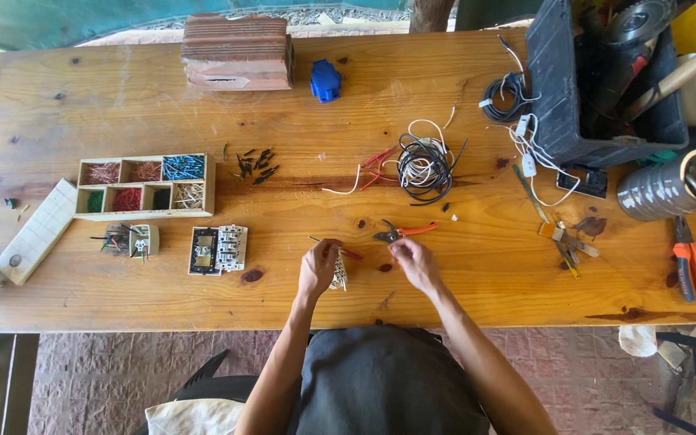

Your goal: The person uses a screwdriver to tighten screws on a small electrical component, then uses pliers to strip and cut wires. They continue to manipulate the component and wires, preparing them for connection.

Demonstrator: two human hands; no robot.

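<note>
Head view, places given from the red-handled cutters [400,233]:

- Worktop [461,298]: long wooden plank surface, crowded with electrical parts.
- Left hand [318,268]: just below and left of the cutters, fingers closed round a small pale switch part [338,278]; a thin red-tipped wire [340,250] sticks out between the fingers.
- Right hand [415,263]: directly below the cutters, fingertips pinched together near their jaws; whether they grip anything I cannot tell.
- The two hands are apart, a small gap between them, with the cutters just beyond that gap.
- Cutters: lying flat, long axis roughly left to right, handles pointing right, jaws pointing left; the right hand is nearer.
- Tangle of black and white wire [423,163]: above the cutters, red offcuts beside it.
- Switch plates [217,249]: well to the left; further left a wired module [130,240].
- Compartment tray [145,186]: up and to the left, holding sorted wire bits by colour.
- Black tool crate [561,105]: far up and right.
- Orange-handled pliers [691,266]: far right.
- Blue plug [325,80]: well above.
</note>
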